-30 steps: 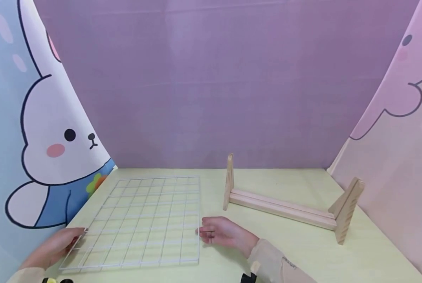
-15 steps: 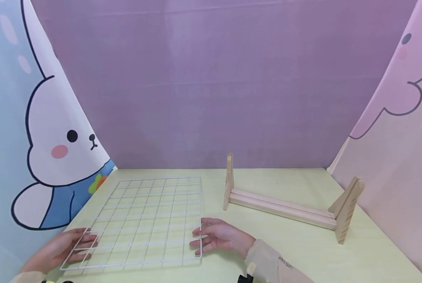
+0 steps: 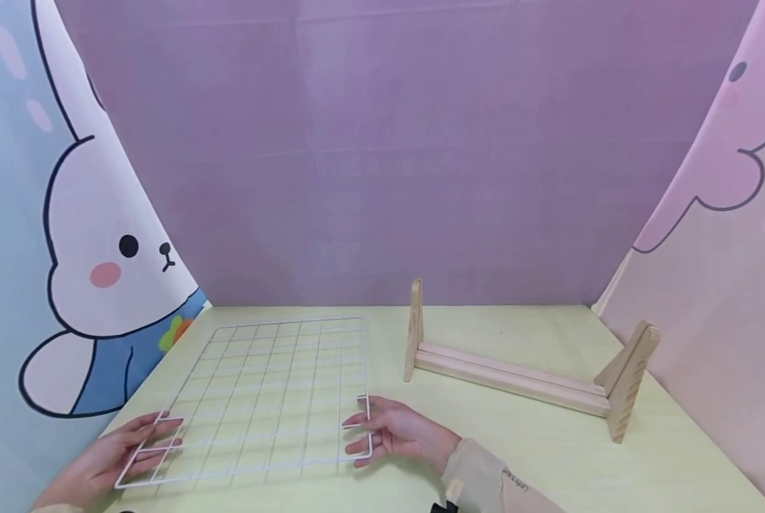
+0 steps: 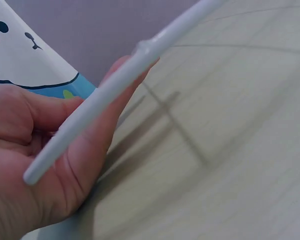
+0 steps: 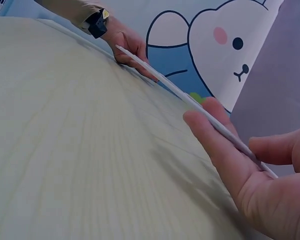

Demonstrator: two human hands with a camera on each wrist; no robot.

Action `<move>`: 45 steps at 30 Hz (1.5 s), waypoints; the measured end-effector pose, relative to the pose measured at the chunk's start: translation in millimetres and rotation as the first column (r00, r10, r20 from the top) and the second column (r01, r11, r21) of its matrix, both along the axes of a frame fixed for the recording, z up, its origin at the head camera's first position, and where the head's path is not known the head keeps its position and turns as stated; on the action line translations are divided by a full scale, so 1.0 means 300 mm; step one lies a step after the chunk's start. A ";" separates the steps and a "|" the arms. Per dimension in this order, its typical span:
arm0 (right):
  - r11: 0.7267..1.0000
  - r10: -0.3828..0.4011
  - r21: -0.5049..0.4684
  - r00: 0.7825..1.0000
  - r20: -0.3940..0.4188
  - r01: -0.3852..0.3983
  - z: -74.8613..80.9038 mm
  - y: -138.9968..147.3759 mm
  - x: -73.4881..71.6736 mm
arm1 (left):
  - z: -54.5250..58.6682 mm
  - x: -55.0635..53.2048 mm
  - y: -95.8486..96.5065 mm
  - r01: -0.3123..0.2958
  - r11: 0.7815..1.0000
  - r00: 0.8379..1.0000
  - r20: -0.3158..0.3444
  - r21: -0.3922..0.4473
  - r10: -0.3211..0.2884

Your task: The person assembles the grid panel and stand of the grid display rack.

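A white wire grid panel (image 3: pixel 248 471) is held between both hands at the left of the head view. Its near side is raised off the table, and shadows fall beneath it in the wrist views. At the left edge, by the near corner, my left hand (image 3: pixel 116 456) grips the frame wire (image 4: pixel 102 97), thumb above and fingers underneath. Opposite, my right hand (image 3: pixel 402 431) pinches the right edge near its corner. In the right wrist view the panel (image 5: pixel 165 82) appears edge-on, lying along the fingers with the thumb against it.
A wooden stand (image 3: pixel 511 381), a long bar with an upright at each end, stands on the pale table (image 3: pixel 485 456) to the right of the panel. Behind is a purple cloth wall (image 3: pixel 395 157). Printed cartoon panels (image 3: pixel 100 214) flank the sides.
Both hands have slid their fingers farther under the panel's edges. Its near side has risen, more at the right corner, and shifted slightly right. The wooden stand has not moved.
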State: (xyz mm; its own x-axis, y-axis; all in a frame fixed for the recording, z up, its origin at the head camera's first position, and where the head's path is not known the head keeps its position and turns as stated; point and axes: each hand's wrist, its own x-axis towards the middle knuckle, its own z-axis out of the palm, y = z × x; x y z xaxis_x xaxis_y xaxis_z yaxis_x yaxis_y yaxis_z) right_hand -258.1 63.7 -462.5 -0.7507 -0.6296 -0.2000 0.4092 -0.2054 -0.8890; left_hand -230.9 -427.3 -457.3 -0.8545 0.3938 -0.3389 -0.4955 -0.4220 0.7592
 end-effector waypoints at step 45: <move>0.987 -0.153 -0.057 0.987 -0.055 0.150 0.033 0.006 -0.007 | -0.006 -0.007 0.065 0.190 0.911 0.943 -0.327 0.366 -0.065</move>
